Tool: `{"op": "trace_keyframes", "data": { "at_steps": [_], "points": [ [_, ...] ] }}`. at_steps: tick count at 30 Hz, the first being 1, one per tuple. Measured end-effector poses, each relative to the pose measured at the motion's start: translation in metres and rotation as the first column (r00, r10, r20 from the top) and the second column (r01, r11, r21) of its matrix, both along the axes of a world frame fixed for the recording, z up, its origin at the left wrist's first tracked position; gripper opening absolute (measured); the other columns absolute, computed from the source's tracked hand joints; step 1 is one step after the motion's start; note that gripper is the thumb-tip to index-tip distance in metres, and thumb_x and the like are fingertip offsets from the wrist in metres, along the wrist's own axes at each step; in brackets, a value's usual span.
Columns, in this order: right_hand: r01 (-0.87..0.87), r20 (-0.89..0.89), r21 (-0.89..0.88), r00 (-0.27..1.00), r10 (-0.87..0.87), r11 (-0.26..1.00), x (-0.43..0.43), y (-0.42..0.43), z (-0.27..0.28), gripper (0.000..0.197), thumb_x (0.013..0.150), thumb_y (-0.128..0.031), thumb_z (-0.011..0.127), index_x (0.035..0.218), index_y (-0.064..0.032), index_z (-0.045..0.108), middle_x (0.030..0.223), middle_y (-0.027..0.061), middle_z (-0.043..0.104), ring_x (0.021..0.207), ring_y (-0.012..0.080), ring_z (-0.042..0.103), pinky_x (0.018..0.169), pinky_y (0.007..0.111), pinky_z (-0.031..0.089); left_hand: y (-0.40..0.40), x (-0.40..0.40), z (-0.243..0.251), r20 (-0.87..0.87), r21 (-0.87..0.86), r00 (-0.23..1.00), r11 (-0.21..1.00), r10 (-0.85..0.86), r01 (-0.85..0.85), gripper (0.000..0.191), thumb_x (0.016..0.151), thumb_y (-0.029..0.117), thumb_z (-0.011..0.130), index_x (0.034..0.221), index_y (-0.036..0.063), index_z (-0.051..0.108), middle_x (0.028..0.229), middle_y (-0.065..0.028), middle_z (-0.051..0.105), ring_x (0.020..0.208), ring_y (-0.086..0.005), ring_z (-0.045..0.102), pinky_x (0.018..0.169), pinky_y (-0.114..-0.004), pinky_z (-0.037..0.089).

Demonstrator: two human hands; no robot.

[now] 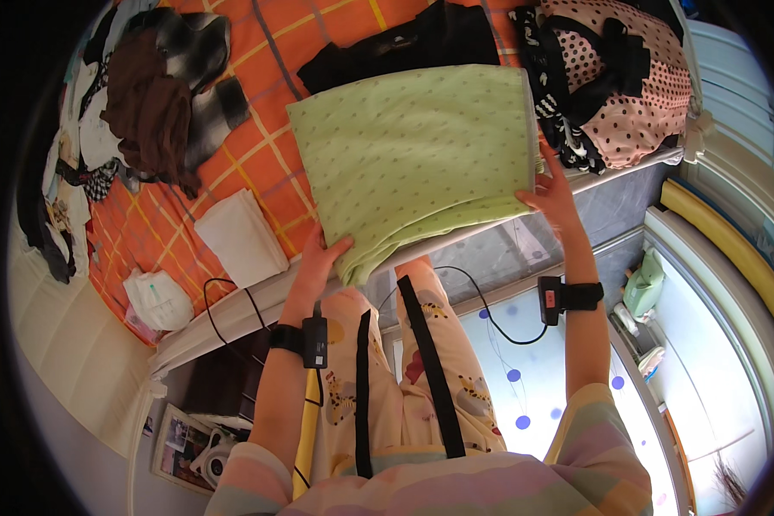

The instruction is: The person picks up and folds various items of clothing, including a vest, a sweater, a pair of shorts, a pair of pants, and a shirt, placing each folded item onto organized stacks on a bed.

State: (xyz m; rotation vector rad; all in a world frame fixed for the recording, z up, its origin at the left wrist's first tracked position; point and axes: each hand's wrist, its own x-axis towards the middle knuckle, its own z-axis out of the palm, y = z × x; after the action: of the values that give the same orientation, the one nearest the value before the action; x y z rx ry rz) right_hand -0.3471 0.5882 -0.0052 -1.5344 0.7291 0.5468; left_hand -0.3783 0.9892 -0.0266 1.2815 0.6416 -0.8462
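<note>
A light green cloth with small printed motifs (419, 148) lies folded at the bed's near edge, its front layers uneven and drooping at the lower left corner. My left hand (322, 255) grips that corner, thumb on top. At the cloth's right edge, my right hand (550, 193) holds the side between thumb and fingers. Beyond the cloth, and partly under it, lies a black garment (406, 48). A folded white cloth (242, 237) rests to the left of my left hand. Each wrist wears a strapped device with a cable.
An orange checked bedspread (258, 135) covers the bed. Brown and plaid clothes (148, 103) are heaped at the left, with a folded white diaper (159, 300) nearer. Pink polka-dot fabric (638, 97) is piled at the right. A black cable (484, 303) hangs between my arms.
</note>
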Motion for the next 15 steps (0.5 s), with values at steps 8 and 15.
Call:
{"op": "trace_keyframes", "data": {
  "at_steps": [8, 15],
  "points": [
    [0.169, 0.234, -0.142, 0.963, -0.132, 0.975, -0.014, 0.006, -0.015, 0.077, 0.069, 0.006, 0.068, 0.135, -0.0085, 0.031, 0.092, 0.0088, 0.058, 0.076, 0.0115, 0.057, 0.063, 0.023, 0.047, -0.009, -0.016, -0.011, -0.094, -0.225, 0.941, 0.914, 0.325, -0.338, 0.068, 0.080, 0.008, 0.067, 0.136, 0.0014, 0.031, 0.126, -0.0112, 0.050, 0.113, -0.0189, 0.050, 0.094, -0.031, 0.040],
    [-0.078, -0.031, -0.328, 0.997, 0.071, 0.941, -0.040, 0.017, -0.013, 0.056, 0.070, -0.008, 0.072, 0.119, -0.0044, 0.046, 0.098, 0.0083, 0.053, 0.079, 0.0118, 0.056, 0.062, 0.025, 0.047, -0.004, -0.045, -0.015, 0.254, 0.048, 0.965, 0.997, -0.065, 0.055, 0.086, 0.071, 0.009, 0.074, 0.140, 0.0048, 0.022, 0.128, -0.0120, 0.045, 0.116, -0.0215, 0.045, 0.096, -0.032, 0.038]
  ]
}}
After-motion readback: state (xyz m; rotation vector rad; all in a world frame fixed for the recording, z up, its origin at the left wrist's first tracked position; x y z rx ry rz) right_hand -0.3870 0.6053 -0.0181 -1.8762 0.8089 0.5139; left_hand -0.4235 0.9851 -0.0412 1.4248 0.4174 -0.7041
